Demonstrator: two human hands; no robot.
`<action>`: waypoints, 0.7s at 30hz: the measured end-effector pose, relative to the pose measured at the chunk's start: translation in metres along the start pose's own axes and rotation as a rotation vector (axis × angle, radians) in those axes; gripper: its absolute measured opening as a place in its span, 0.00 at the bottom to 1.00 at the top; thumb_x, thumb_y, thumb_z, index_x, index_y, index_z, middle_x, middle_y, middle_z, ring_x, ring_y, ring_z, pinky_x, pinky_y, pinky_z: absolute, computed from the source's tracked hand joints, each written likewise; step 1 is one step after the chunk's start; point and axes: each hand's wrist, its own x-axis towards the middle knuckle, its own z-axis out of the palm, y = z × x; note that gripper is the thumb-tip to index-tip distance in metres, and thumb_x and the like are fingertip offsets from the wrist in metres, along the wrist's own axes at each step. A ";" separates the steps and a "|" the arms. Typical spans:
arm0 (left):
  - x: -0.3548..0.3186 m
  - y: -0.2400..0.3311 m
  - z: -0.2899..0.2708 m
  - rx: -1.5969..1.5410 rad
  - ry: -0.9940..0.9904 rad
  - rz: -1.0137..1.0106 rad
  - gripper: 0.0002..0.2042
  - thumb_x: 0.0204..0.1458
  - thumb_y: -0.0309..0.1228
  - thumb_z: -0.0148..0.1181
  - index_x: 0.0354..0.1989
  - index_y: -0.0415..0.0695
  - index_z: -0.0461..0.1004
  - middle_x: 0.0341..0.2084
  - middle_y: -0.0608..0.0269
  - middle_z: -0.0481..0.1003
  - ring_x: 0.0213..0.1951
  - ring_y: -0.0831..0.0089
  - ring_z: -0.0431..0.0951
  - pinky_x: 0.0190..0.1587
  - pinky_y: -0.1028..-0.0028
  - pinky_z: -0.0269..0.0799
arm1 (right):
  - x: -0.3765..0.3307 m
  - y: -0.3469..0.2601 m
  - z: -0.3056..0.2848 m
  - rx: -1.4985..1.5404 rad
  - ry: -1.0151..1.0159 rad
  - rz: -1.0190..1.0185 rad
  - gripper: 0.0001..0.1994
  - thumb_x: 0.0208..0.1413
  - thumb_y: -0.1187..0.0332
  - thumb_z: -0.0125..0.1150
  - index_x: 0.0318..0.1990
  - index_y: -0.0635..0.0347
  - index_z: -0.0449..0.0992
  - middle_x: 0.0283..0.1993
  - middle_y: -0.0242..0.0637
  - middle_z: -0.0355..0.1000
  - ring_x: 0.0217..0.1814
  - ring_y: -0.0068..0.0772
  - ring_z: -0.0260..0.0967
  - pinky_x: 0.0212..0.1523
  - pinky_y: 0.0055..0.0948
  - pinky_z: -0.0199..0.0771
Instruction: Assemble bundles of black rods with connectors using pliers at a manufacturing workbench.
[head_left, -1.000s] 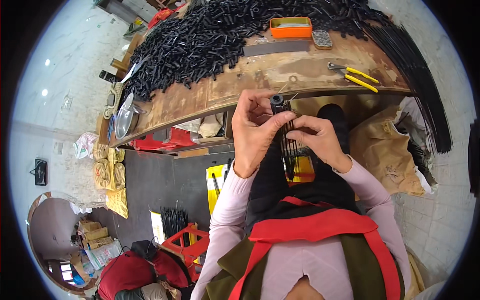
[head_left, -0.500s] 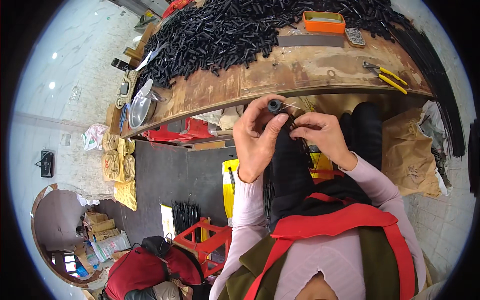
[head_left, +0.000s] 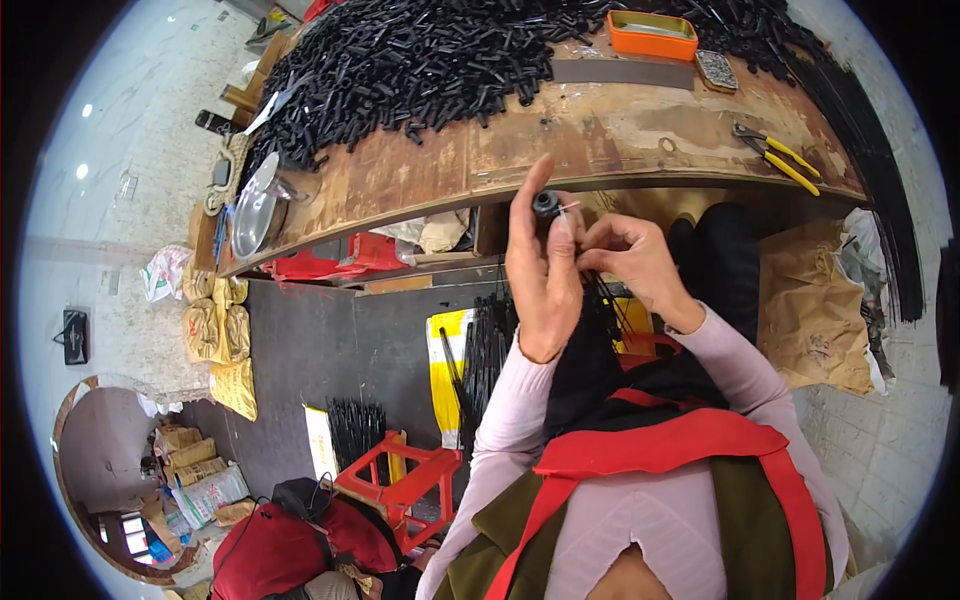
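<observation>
My left hand (head_left: 543,275) is raised in front of the table edge, its index finger stretched upward. Between its thumb and fingers sits a short black tube (head_left: 546,203), round open end facing up. A thin pale sliver (head_left: 570,207) shows beside the tube's end, by the thumb. Close by on the right, my right hand (head_left: 640,262) is closed in a pinch near the left thumb; what its fingertips hold is too small to make out. Below the hands, thin black rods (head_left: 612,310) lie near my lap.
A big heap of black tubes (head_left: 400,80) covers the table's (head_left: 420,170) far side. Yellow-handled pliers (head_left: 780,155), an orange box (head_left: 652,40) and a metal bowl (head_left: 258,215) stand on it. Long black rods (head_left: 885,190) hang off the right end. A red stool (head_left: 400,490) and a person (head_left: 270,550) are lower left.
My left hand has turned and moved slightly right, its index finger straightening up from its curl round the tube. The right hand stays pinched beside it. The view has shifted a little.
</observation>
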 end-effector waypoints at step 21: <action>0.018 -0.009 0.057 -0.246 -0.202 -0.363 0.13 0.54 0.29 0.62 0.40 0.43 0.64 0.22 0.71 0.63 0.22 0.82 0.58 0.25 0.78 0.52 | -0.009 -0.072 -0.282 -1.107 0.404 -0.234 0.20 0.57 0.59 0.62 0.50 0.63 0.72 0.40 0.42 0.70 0.42 0.40 0.67 0.48 0.32 0.67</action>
